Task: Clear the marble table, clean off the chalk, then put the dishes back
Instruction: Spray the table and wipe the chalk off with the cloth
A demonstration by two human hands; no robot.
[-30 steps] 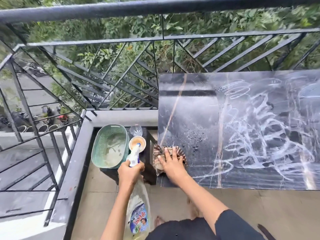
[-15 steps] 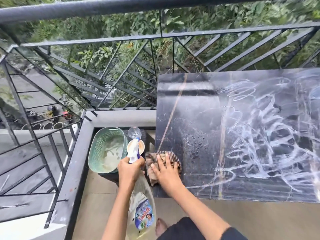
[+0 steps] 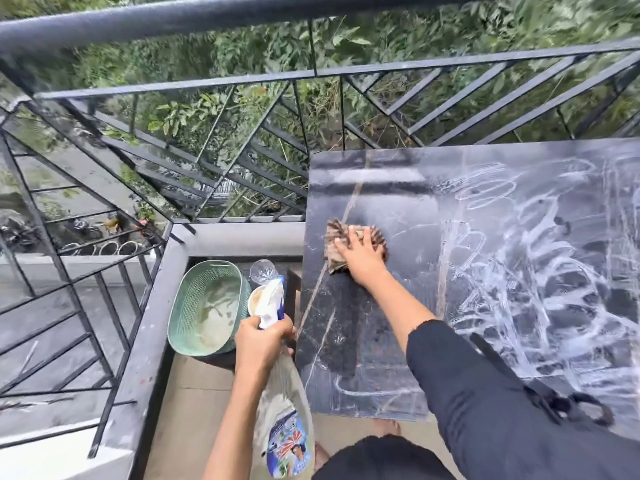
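- Rag (image 3: 335, 237): striped, soft and limp, lying on the marble table (image 3: 346, 323) near its left edge, toward the far left corner. Likely light and quick to bunch, so best pinned flat under a palm.
- Right hand (image 3: 360, 256): fingers straight and spread, pressing the rag.
- Left hand (image 3: 261, 342): wrapped round the neck of a spray bottle (image 3: 287, 403), off the table's left edge.
- Chalk scribbles (image 3: 536, 289): thick across the middle and right.
- Dishes: glass (image 3: 262, 270) and bowl (image 3: 255, 299) beside a green basket (image 3: 194, 292), off the table; the glass is probably fragile.
- Obscured: the table's right side is cut off, the sleeve (image 3: 485, 393) covers the near edge, the bottle label is blurred, and the bowl sits half behind the spray head.
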